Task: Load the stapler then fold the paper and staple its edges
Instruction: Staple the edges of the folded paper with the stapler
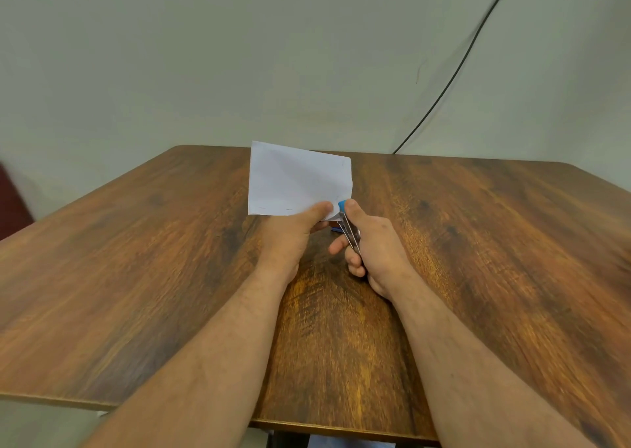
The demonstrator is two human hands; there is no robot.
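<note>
A folded white paper [297, 178] is held up over the middle of the wooden table [136, 277]. My left hand [290, 232] pinches its lower right part, thumb on top. Two staples show along the paper's lower left edge. My right hand [372, 246] grips a small stapler [346, 225] with a blue tip and metal body, its thumb pressing on the top. The stapler's mouth sits at the paper's lower right corner, close to my left thumb. Most of the stapler is hidden by my fingers.
The brown wooden table fills the view, with a pale wall behind it. A black cable [454, 72] runs down the wall to the table's far edge. A dark red object [13, 198] is at the far left, off the table.
</note>
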